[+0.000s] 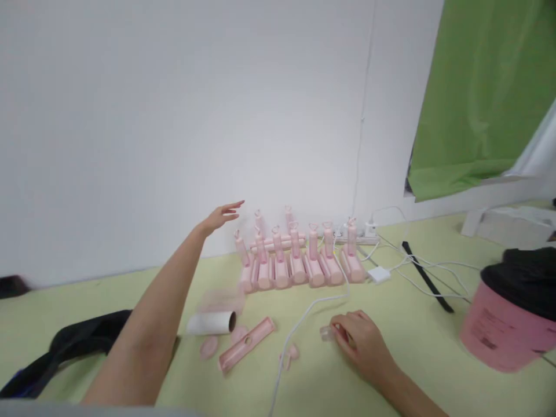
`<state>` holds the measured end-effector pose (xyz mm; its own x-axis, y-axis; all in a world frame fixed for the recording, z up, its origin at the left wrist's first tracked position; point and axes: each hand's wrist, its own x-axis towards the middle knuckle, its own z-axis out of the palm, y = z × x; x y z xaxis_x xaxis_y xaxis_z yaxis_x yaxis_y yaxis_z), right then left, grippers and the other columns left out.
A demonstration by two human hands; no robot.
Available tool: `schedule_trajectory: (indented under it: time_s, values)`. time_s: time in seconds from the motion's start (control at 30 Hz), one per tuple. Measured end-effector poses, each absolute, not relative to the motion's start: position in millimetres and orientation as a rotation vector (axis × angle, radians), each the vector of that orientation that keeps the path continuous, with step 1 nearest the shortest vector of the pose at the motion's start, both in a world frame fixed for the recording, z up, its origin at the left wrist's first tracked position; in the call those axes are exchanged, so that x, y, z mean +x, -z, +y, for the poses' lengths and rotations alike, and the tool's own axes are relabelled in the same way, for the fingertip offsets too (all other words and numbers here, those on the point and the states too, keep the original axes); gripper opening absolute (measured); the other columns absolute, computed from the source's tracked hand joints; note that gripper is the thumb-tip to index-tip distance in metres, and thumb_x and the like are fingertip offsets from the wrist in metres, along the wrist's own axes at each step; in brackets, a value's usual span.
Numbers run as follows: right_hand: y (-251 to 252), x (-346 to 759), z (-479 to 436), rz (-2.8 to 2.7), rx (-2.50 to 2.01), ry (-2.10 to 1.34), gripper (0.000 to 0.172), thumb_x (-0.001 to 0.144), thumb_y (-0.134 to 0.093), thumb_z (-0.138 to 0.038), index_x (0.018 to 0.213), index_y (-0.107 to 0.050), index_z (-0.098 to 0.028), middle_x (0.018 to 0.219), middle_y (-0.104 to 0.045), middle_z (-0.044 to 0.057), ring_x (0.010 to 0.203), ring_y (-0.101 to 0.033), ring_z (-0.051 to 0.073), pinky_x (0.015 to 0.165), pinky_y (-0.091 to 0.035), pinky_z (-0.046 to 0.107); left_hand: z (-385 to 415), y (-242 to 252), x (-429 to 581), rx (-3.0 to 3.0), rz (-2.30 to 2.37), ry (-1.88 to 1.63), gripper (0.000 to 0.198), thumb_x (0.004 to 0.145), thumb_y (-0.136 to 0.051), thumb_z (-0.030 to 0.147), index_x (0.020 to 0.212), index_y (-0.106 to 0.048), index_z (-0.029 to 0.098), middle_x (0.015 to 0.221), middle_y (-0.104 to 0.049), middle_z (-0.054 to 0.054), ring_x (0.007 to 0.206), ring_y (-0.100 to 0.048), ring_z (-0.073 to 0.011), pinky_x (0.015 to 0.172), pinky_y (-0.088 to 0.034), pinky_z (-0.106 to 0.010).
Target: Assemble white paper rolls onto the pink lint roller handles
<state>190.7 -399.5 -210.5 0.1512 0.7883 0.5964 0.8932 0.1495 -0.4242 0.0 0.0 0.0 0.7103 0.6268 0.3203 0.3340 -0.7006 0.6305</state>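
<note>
My left hand [222, 215] is raised above the table, fingers stretched out, holding nothing. It hovers left of a row of several upright pink devices [299, 258] standing against the wall. My right hand [360, 343] rests on the table with fingers curled over a small clear piece [325, 333] next to a white cable [304, 315]. Between my arms lie a white roll [211, 323], an open pink casing [247, 343], and small round pink caps [209, 347].
A pink bin with a black bag [504, 327] stands at the right. A white power strip and charger with cables [379, 272] lie by the wall, beside a black strap [428, 278]. A dark bag [69, 347] lies at the left. Green cloth [482, 92] hangs at upper right.
</note>
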Motion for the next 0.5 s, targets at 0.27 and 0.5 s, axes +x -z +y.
schedule_trajectory:
  time_s: [0.27,0.5]
  values:
    - [212,192,-396,-1.612,-1.689,0.131,0.012,0.086,-0.045,-0.024,0.079,-0.055,-0.026,0.061,-0.057,0.0,0.057,-0.052,0.015,0.062,-0.04,0.032,18,-18,63,2.559,0.665,-0.161,0.057,0.061,-0.068,0.047,0.114,-0.062,0.027,0.131,-0.052,-0.009,0.108,-0.054,-0.0231,0.077,-0.047,-0.025]
    - [210,192,-397,-1.599,-1.714,0.109,0.011,0.086,-0.044,-0.023,0.079,-0.053,-0.025,0.061,-0.058,-0.001,0.057,-0.052,0.015,0.062,-0.039,0.031,50,0,52,2.498,0.874,-0.267,0.044,0.06,-0.069,0.043,0.095,-0.07,0.016,0.095,-0.069,-0.011,0.076,-0.063,-0.0196,0.064,-0.049,-0.027]
